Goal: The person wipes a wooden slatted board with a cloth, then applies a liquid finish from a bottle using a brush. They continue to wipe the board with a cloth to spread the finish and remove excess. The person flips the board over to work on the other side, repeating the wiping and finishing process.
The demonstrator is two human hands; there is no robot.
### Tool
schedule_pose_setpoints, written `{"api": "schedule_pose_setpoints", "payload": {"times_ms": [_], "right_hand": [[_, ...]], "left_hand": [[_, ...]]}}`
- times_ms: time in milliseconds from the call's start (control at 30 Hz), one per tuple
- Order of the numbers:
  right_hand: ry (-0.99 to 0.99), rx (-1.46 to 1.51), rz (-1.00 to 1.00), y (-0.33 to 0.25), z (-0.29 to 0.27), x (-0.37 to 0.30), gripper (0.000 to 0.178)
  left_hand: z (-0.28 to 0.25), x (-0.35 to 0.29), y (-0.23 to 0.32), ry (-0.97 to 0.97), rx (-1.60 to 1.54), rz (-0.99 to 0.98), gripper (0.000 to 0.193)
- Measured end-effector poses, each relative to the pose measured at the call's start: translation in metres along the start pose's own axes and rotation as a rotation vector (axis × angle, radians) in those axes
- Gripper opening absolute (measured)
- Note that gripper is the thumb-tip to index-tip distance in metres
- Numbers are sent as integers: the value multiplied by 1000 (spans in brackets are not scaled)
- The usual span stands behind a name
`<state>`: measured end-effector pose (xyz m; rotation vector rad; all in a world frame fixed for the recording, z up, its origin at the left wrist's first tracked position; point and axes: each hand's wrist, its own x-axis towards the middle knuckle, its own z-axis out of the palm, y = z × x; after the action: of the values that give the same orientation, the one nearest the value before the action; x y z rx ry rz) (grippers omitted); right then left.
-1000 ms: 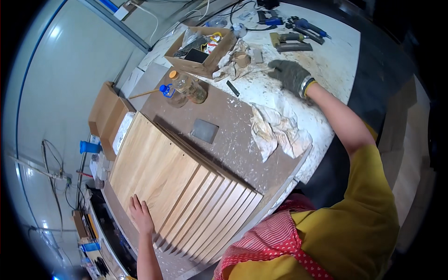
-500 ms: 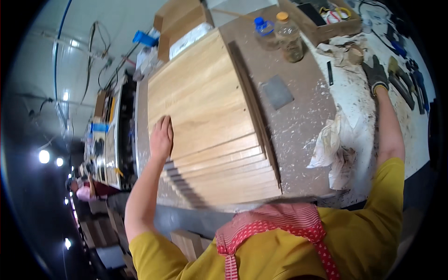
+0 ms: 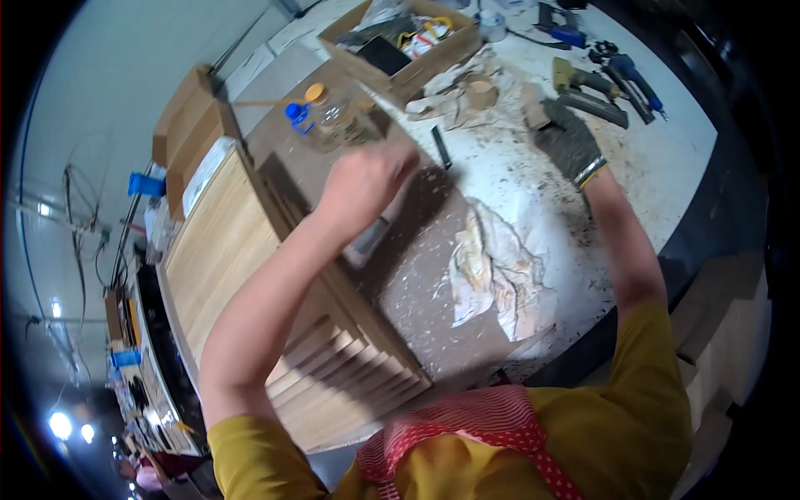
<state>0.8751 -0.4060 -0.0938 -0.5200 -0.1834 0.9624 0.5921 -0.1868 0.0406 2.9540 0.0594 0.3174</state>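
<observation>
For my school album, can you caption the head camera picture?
Bare left hand near two bottles, gloved right hand by a small block, stacked wooden boards on the worktable.

Your worktop (image 3: 650, 187) is white and speckled with dark grime, and a brown board (image 3: 429, 271) with pale flecks covers its left part. On that board, along the left edge, you have a stack of wooden panels (image 3: 221, 242), stepped toward the near edge. An orange-capped bottle (image 3: 352, 129) and a blue-capped bottle (image 3: 303, 125) stand toward the far edge, near a cardboard box (image 3: 429, 73). An olive nail gun (image 3: 583, 88) lies toward the far right corner; a crumpled cloth (image 3: 504, 279) lies closer to your near edge.
</observation>
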Motion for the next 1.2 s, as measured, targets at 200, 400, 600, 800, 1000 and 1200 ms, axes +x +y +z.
{"api": "schedule_pose_setpoints", "payload": {"times_ms": [200, 400, 600, 800, 1000, 1200], "right_hand": [[-155, -1391, -367, 10, 15, -53, 34], [115, -406, -35, 12, 13, -61, 36], [110, -695, -45, 3, 22, -19, 42], [176, -782, -108, 8, 37, 4, 39], [115, -1772, -524, -6, 35, 44, 42], [95, -1936, -553, 10, 61, 77, 43]], "left_hand": [[82, 144, -56, 70, -188, -384, 45], [141, 197, -69, -102, -328, -511, 44], [144, 209, -61, -26, -342, -648, 52], [152, 202, -63, 86, -213, -509, 35], [131, 190, -73, 234, -966, -672, 28], [122, 176, -71, 288, -1333, -747, 19]]}}
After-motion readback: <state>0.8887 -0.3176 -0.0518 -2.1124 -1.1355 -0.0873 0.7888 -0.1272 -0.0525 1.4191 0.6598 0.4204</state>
